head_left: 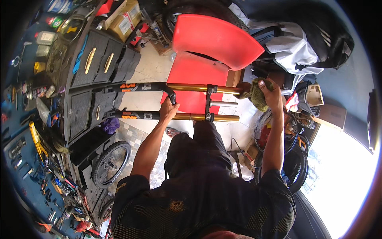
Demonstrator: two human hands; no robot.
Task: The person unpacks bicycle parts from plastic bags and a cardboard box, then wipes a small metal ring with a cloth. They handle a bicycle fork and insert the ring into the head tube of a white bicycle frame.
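Observation:
A bicycle suspension fork (187, 116) lies sideways in front of me, its gold tubes to the right and black lower legs to the left. My left hand (168, 110) is closed round the black arch beside the nearer leg. At the far tube's right end, my right hand (272, 95) grips a crumpled olive-green cloth (258, 96). Whether the cloth wraps round the tube's tip I cannot tell. A black crown (209, 104) joins both gold tubes, and a short silver steerer tube (225, 104) sticks out from it to the right.
A red plastic chair (195, 71) stands beyond and beneath the fork. Along the left runs a black drawer cabinet (81, 111) near the fork's leg ends. A bicycle wheel (111, 164) leans below it. Several wheels (296, 167) and boxes crowd the right, beside a bright opening.

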